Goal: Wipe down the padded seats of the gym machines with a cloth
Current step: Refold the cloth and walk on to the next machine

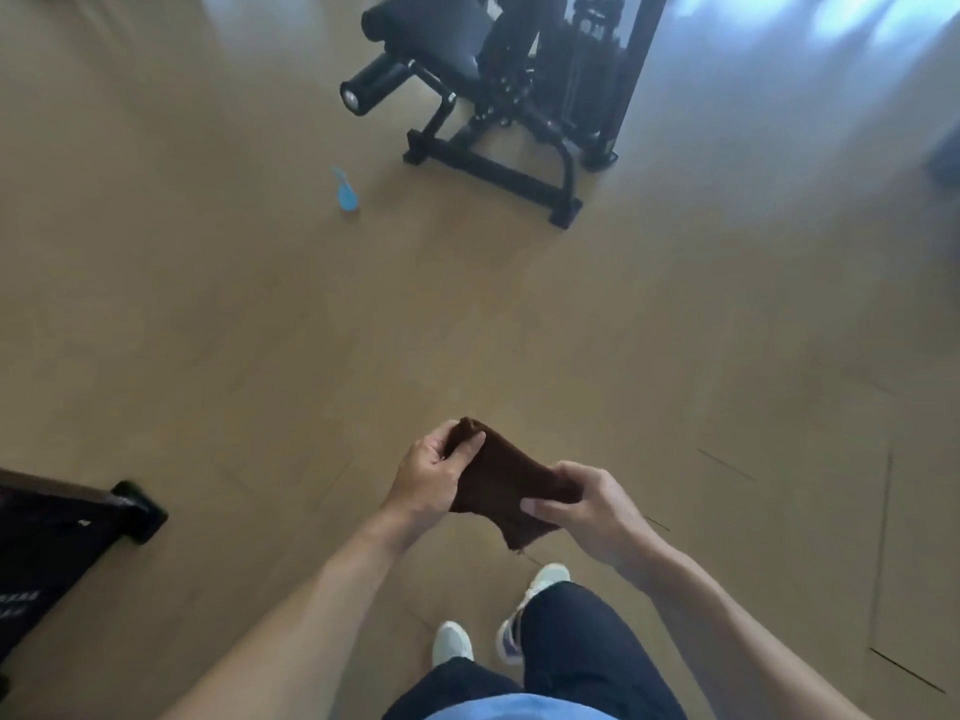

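Note:
A dark brown cloth is stretched between both hands at waist height over the floor. My left hand pinches its far upper corner. My right hand grips its near right edge, thumb on top. A black gym machine stands far ahead at the top, with a padded seat and a round foam roller sticking out to the left. The hands are well away from the machine.
A small blue spray bottle stands on the tan floor left of the machine's base bar. Another dark machine's frame and foot sit at the lower left. My legs and white shoes are below the hands.

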A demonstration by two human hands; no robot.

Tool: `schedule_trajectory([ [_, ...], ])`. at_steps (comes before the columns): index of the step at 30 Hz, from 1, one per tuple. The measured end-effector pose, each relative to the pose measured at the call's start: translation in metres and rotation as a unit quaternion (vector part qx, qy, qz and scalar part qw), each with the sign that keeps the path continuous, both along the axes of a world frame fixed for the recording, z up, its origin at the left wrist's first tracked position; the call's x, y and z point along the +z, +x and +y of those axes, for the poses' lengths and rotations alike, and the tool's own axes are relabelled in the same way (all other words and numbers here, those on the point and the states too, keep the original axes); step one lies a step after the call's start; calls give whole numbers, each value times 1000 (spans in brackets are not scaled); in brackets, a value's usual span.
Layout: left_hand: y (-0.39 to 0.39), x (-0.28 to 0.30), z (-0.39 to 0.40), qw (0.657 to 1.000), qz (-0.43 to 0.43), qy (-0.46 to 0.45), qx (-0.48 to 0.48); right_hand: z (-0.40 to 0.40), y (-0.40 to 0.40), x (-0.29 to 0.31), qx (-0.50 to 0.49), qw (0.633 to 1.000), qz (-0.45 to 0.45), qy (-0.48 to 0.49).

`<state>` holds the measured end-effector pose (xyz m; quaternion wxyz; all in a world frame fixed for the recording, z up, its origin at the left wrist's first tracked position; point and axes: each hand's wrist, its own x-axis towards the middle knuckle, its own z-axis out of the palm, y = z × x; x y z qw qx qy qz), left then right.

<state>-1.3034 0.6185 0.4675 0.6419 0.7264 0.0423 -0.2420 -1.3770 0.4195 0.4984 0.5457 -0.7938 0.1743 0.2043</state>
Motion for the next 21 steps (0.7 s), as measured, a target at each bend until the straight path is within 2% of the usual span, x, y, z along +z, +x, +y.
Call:
schedule_trajectory([
  [2,45,-3,-24,1000,-12,2,-6,-18,41,-2,1,997,-73,-37],
  [4,87,-1,-52,1000,13,-18,-15,-38,83,-2,43,989,-131,-51],
  [7,147,14,-100,991,87,-91,-36,-71,150,10,118,969,-209,-63],
  [11,223,29,-158,950,228,-213,-2,-119,241,31,178,940,-279,-81],
  [17,334,35,-231,917,285,-276,37,-177,375,55,161,945,-264,-108],
  [21,417,32,-263,924,284,-257,-14,-213,464,44,207,942,-209,-163],
])
